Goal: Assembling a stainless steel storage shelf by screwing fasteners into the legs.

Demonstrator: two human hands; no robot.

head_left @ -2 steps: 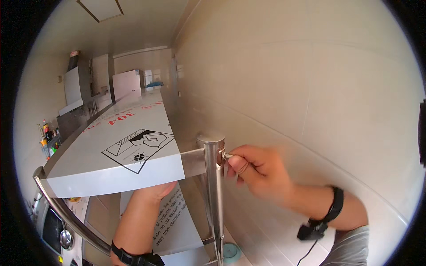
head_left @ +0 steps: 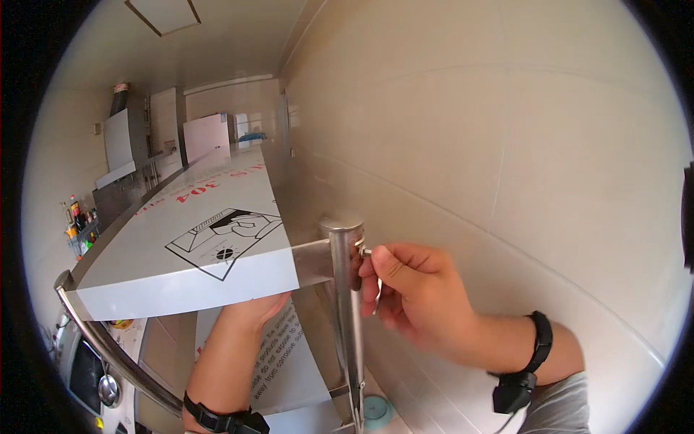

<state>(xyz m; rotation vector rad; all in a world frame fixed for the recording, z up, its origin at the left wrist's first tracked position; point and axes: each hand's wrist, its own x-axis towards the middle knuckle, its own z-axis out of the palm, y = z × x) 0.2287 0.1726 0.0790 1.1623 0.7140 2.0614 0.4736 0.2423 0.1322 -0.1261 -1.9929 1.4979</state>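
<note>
At centre frame the right hand (head_left: 416,296) pinches a small screw (head_left: 363,252) in its fingers at the post (head_left: 345,304), fastening it. The left hand (head_left: 256,311) props the shelf (head_left: 195,253) from beneath, its fingers hidden; next, steady turning while the shelf is kept level.

Left hand (head_left: 254,309): reaching upward, palm pressing up, wrist wearing a black band.
Right hand (head_left: 413,293): fingers (head_left: 372,266) pinching together, forearm coming from lower right.

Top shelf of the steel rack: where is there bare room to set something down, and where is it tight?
The white film-covered top shelf lies bare from its front edge back toward the far white cabinets. It is tight at the round steel corner post: the right hand pinches a small fastener there, close to the beige tiled wall, and the left hand presses up under the shelf.
</note>
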